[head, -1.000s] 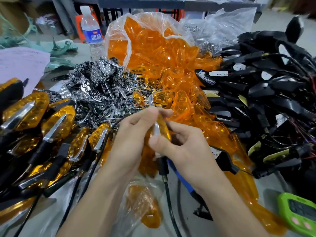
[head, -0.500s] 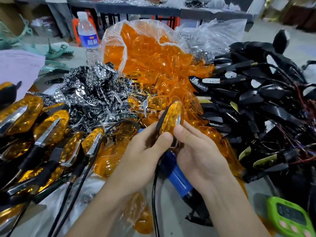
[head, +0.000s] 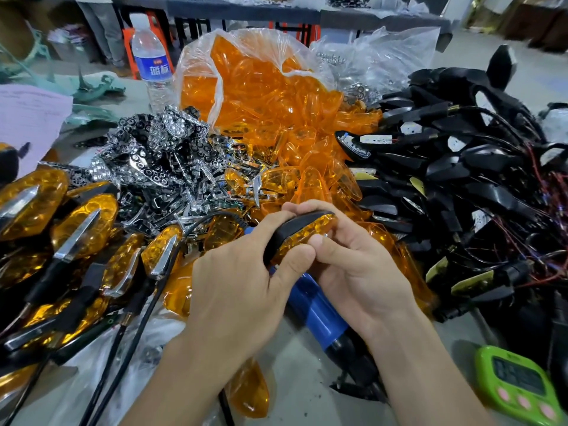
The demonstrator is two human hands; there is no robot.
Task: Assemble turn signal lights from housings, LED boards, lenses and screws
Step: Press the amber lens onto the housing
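A: How were the hands?
B: The left hand (head: 239,284) and the right hand (head: 359,272) were close together in the middle, both forearms bare and rising from the lower edge.
A: And the fingers?
B: Curled. Both thumbs pressed on one turn signal light (head: 302,233), the other fingers wrapped behind it.

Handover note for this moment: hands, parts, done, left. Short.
Left hand and right hand both grip one turn signal, amber lens on black housing, above the blue tool.
Finished lights piled at left; chrome inserts centre; loose lenses in the bag behind; wired housings at right.
Done: lens looks seated on this unit. Screws not visible.
Left: probably screw it, add to the finished pile, then work through the remaining housings.
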